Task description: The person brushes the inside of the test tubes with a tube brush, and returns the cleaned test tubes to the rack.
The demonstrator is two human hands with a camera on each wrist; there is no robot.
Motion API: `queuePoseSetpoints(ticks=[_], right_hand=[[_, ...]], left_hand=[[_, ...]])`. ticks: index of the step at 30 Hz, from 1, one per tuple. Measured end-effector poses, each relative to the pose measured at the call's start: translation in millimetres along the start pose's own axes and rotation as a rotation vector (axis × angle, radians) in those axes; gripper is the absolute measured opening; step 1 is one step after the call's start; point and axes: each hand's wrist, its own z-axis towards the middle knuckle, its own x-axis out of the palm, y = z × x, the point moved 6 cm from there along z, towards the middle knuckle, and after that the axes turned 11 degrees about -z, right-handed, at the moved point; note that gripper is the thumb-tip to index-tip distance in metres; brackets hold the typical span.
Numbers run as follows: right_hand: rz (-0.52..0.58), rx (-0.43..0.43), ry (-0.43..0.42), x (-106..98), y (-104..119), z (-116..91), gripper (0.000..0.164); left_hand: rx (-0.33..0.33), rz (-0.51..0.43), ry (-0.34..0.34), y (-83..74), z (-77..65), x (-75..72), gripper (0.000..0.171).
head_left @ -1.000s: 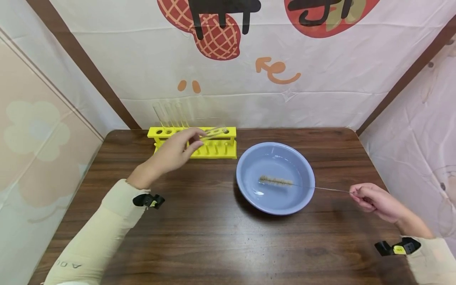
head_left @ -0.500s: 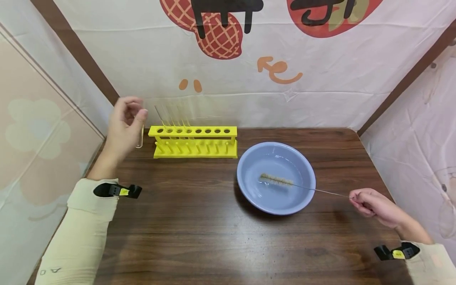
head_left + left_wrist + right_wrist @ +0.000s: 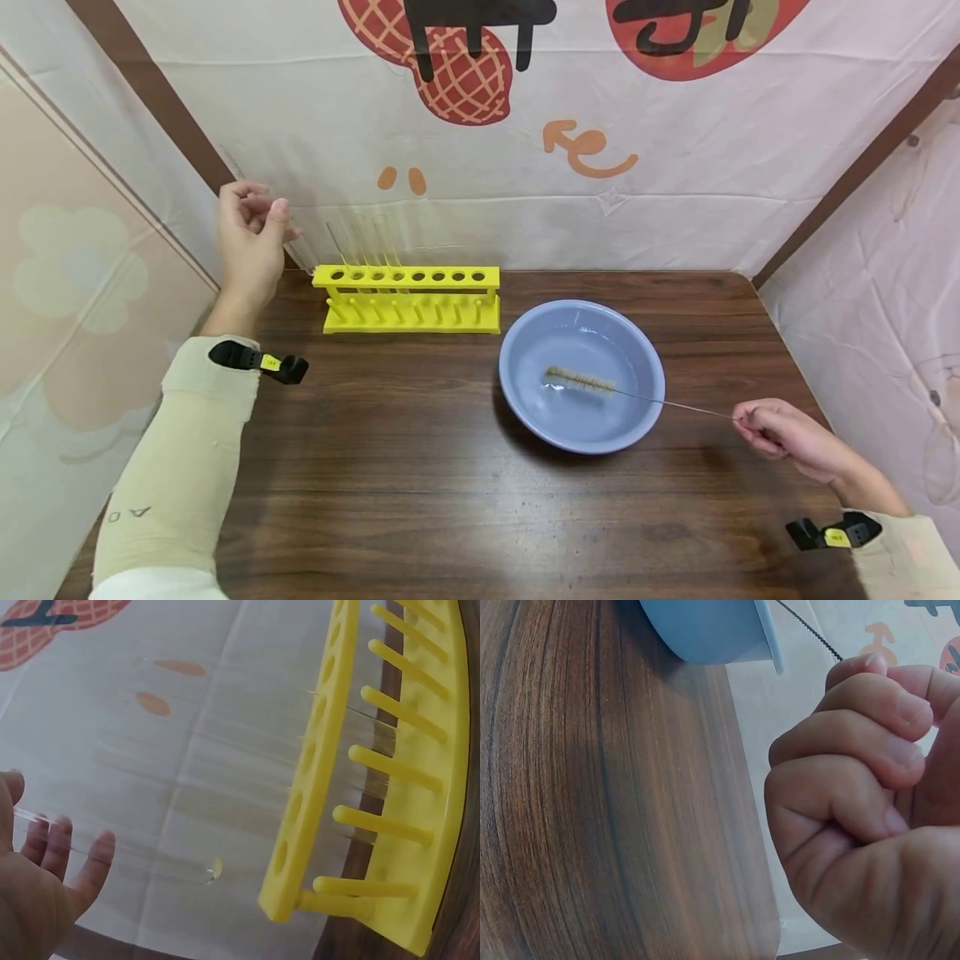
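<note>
Beside the left end of the yellow test tube rack (image 3: 411,323), my left hand (image 3: 253,246) holds a clear glass test tube (image 3: 161,858) between thumb and fingers. The tube slants, its rounded end pointing toward the rack's end hole in the left wrist view, apart from it. Several other test tubes (image 3: 382,242) stand in the rack's left holes. My right hand (image 3: 795,437) grips the thin twisted wire of a test tube brush (image 3: 581,381). The brush's bristles lie inside a blue basin (image 3: 585,437) that holds water; the wire crosses its right rim.
The rack stands along the back edge of the brown wooden table (image 3: 450,508), left of the basin. A printed cloth (image 3: 480,225) hangs right behind the table. More cloth (image 3: 885,275) closes in both sides.
My left hand has carried the test tube leftward from over the rack's right part to beyond its left end, then slightly up and back. The right hand and brush have barely moved.
</note>
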Motion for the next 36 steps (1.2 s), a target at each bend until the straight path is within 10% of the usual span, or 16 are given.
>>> queuePoseSetpoints(ticks=[36], right_hand=[[-0.043,0.019,-0.001,2,3,2,0.023]], left_hand=[[-0.135,0.505,0.087,81.5,-15.4,-2.8,0.033]])
